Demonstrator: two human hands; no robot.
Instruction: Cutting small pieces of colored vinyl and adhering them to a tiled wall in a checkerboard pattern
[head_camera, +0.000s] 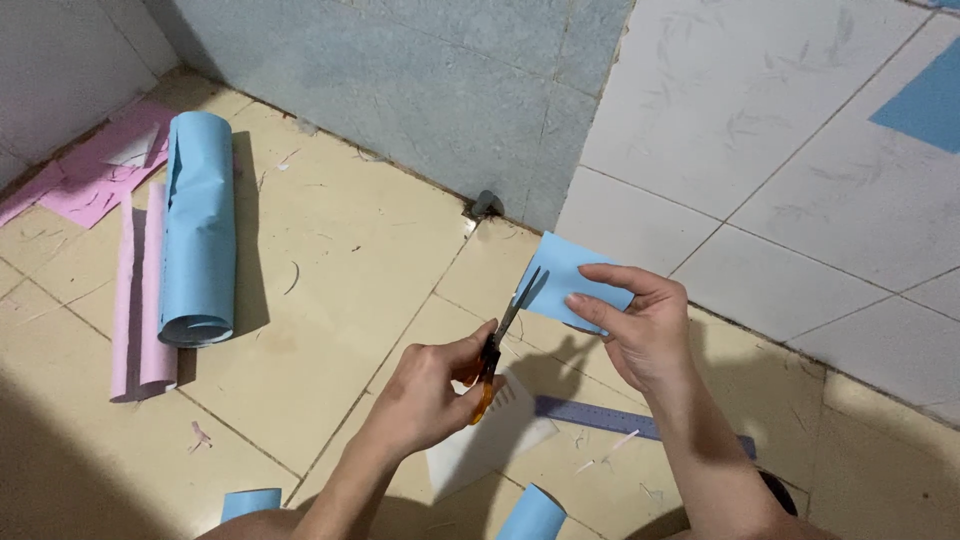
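Note:
My left hand grips orange-handled scissors, whose dark blades point up and to the right. The blades are partly apart at the left edge of a small light-blue piece of paper. My right hand pinches that paper between thumb and fingers and holds it above the tiled floor, close to the wall corner. Both forearms come in from the bottom of the view.
A rolled light-blue sheet and a pink roll lie on the floor at left, with pink sheets behind them. Under my hands lie a purple ruler and a white paper. Blue scraps sit at the bottom edge.

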